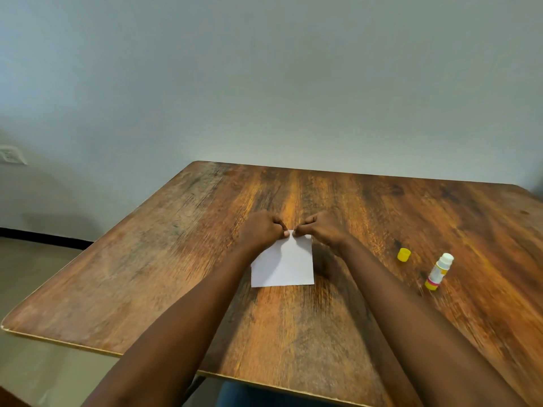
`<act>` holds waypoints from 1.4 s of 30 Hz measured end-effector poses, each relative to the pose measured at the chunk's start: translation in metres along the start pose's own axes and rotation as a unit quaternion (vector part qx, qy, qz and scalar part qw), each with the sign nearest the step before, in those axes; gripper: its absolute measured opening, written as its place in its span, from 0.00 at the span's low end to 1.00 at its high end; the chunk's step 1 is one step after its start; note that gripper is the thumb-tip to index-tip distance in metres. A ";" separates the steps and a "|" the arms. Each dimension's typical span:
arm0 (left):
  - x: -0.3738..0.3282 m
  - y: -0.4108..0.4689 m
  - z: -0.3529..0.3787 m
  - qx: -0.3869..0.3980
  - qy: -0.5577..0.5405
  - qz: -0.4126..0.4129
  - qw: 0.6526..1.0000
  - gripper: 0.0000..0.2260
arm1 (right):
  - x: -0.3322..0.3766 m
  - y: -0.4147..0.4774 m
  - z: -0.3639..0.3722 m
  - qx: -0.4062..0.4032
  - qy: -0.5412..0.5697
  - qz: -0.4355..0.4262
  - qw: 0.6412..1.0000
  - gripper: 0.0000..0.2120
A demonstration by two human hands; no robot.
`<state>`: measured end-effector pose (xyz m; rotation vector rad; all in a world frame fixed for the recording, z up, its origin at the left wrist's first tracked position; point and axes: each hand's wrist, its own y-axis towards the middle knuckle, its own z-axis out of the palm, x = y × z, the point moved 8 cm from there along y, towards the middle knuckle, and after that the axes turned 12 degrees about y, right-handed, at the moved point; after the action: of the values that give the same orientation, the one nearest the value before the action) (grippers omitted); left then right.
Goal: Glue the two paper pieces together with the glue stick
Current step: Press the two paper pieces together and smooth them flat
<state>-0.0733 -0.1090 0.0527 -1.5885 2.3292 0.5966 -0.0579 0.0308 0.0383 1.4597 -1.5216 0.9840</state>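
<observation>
A white square of paper (283,267) lies on the wooden table (164,259) in the middle. My left hand (260,229) and my right hand (321,227) both pinch its far edge, thumbs and fingers closed side by side on it. I cannot tell whether it is one sheet or two stacked pieces. The glue stick (438,271) lies on its side to the right, uncapped, with its white tip showing. Its yellow cap (404,254) stands apart, a little to the left of the stick.
A pale wall rises behind the table's far edge. The table's left and near edges drop to a light floor. A wall socket (11,155) sits low at the far left.
</observation>
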 end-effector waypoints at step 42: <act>0.011 -0.005 -0.004 0.040 -0.148 -0.065 0.986 0.12 | -0.017 -0.015 0.013 0.019 0.106 0.061 0.992 0.03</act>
<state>-0.0731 -0.1214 0.0502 -1.4885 1.9933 0.6511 -0.0427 0.0243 0.0178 1.2556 -1.4561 1.2057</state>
